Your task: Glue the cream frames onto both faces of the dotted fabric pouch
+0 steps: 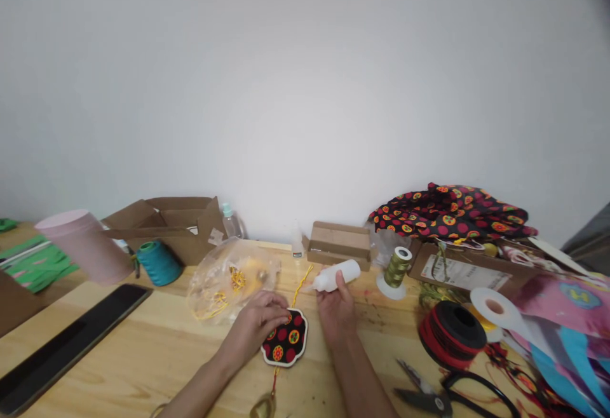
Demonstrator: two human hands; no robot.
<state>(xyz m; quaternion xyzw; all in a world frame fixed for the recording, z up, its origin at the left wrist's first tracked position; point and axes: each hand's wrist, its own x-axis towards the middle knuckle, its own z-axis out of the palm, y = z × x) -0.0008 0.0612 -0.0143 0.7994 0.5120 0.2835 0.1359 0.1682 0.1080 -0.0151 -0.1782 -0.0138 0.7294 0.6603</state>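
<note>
A black fabric pendant (pixel 284 345) with red dots, bright flowers and a white edge lies on the wooden table. A yellow twisted cord (pixel 301 284) runs from its top, and a red-and-yellow cord (pixel 275 380) leads from its bottom to a brass-coloured piece (pixel 264 406). My left hand (pixel 257 324) is closed at the pendant's upper left edge, fingertips on the fabric. In my right hand (pixel 339 316) is a white squeeze bottle (pixel 337 276), tilted with its nozzle pointing left, near the yellow cord. The palm hides part of the bottle.
Left of the hands are a plastic bag (pixel 233 281) of yellow cords, a teal thread cone (pixel 159 263) and a long black slab (pixel 71 348). Scissors (pixel 436 399), a red-and-black spool (pixel 450 335) and a green thread spool (pixel 396 272) stand right. Cardboard boxes (pixel 339 243) line the wall.
</note>
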